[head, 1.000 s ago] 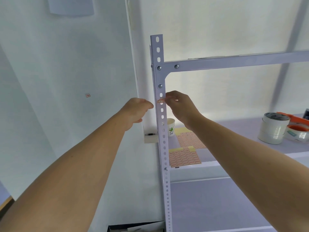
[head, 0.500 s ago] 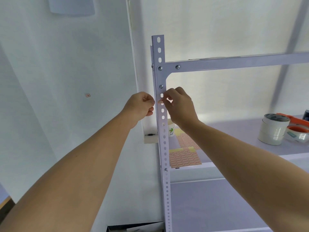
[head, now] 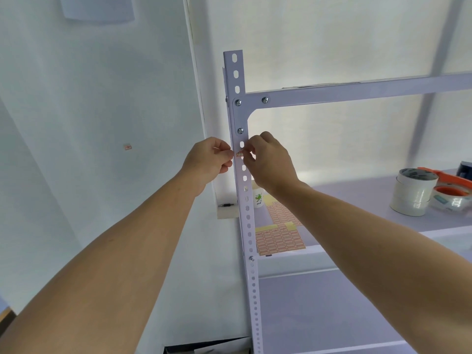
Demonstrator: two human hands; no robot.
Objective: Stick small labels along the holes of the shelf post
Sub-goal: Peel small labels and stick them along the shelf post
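Small label (head: 240,154): red-bordered, on the face of the white shelf post (head: 246,213), just below a hole under the corner bracket. Left hand (head: 209,162): fingers curled, pinching the label's left edge. Right hand (head: 268,162): fingertips gripping its right edge. Label sheets (head: 279,240): on the shelf (head: 357,200). Tape rolls (head: 412,192): right.

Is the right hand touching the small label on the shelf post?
Touching. In the head view, the right hand has its fingertips pressed on the small label, which lies across the shelf post, with no gap visible.
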